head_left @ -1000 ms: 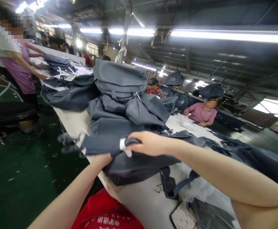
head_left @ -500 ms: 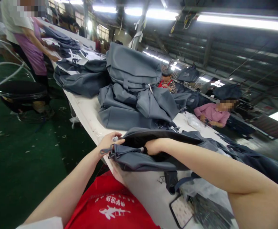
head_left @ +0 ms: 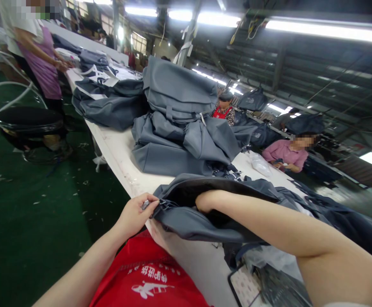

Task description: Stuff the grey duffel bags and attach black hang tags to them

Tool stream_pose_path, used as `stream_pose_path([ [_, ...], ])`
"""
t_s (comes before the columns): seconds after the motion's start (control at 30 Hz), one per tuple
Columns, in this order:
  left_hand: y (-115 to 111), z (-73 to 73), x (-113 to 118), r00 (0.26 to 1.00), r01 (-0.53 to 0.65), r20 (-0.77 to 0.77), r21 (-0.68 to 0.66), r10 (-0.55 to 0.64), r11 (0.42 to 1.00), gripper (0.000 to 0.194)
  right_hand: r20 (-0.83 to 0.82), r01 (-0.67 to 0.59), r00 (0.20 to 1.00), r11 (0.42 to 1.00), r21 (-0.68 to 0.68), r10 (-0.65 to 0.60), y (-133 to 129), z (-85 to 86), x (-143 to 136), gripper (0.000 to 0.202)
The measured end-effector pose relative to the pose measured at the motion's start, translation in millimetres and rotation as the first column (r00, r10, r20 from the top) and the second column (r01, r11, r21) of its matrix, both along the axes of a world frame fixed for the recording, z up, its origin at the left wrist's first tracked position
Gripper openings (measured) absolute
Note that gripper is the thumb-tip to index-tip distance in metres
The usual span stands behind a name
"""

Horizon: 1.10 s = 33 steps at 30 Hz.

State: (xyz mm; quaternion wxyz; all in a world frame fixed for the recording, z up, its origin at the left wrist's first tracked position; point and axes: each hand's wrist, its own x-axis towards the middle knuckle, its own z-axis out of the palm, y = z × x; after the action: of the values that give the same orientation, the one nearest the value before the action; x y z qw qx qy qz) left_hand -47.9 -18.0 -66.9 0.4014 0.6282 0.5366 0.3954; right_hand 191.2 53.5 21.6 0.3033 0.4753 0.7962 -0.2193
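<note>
A grey-blue bag [head_left: 198, 226] lies in front of me with its mouth gaping and its black lining showing. My left hand [head_left: 141, 211] pinches the left end of the bag's opening, where thin cords or straps bunch together. Something small and shiny, too small to name, shows at its fingers. My right hand [head_left: 207, 201] reaches into the opening from the right; its fingers are hidden inside, so what they touch does not show.
Grey bags [head_left: 179, 91] are heaped on the white table [head_left: 125, 162] beyond. A phone-like patterned case [head_left: 245, 283] and clear plastic bags [head_left: 275, 277] lie near me. A round stool [head_left: 29, 119] stands left. One person stands at far left; others sit across the table.
My left hand has closed on the bag's left end, and the strap with its clip no longer lies across the opening. My right hand stays inside the bag, whose mouth gapes wider.
</note>
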Motion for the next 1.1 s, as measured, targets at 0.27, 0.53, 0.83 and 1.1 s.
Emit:
stream_pose_path([
  [0.27,13.1,31.6,38.6,0.982,0.066,0.185,-0.09,-0.048,0.994,0.032,-0.559,-0.153,0.825,0.984,-0.092,0.076,-8.1,47.9,-31.6,0.041],
  [0.53,36.9,22.5,41.2,0.871,0.044,0.487,-0.199,0.06,0.979,0.044,-0.434,-0.087,0.89,0.986,0.14,0.14,-10.2,25.3,-35.2,0.028],
  [0.83,26.4,-15.9,-8.6,0.988,-0.154,-0.026,-0.12,0.152,0.981,0.036,-0.022,-0.162,0.984,0.935,0.317,0.178,-4.8,30.8,-33.1,0.027],
  [1.1,5.5,-12.4,10.2,0.989,-0.05,0.13,-0.145,0.069,0.988,0.035,-0.42,-0.124,0.874,0.948,0.291,0.243,-14.5,42.1,-28.4,0.025],
])
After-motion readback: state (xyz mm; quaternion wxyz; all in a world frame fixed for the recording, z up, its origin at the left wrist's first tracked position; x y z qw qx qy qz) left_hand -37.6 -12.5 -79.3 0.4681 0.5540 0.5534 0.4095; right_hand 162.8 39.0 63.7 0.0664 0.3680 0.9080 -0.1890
